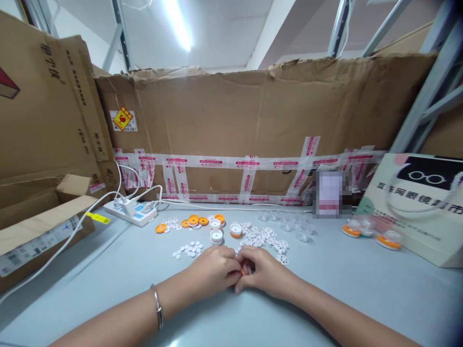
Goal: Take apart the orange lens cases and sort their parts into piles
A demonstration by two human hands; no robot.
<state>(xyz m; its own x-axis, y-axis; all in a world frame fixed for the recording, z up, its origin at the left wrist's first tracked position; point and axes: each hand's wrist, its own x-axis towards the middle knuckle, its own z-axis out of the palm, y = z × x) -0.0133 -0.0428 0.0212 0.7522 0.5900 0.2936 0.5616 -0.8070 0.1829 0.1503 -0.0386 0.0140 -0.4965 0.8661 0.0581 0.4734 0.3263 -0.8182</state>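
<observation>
My left hand and my right hand meet low over the table, fingers curled together. Between the fingertips shows a sliver of an orange piece; the rest of it is hidden. Just beyond my hands lie white perforated discs in a loose heap. Stacked white round parts stand behind my left hand, and another white-and-orange stack is to their right. Small white discs are scattered left of my hands. Farther back are orange round parts.
Clear domed pieces lie at the back right. Clear-topped round pieces with orange bases stand beside a paper bag. At the back left are a white power strip with cables and an open cardboard box. A cardboard wall closes the rear.
</observation>
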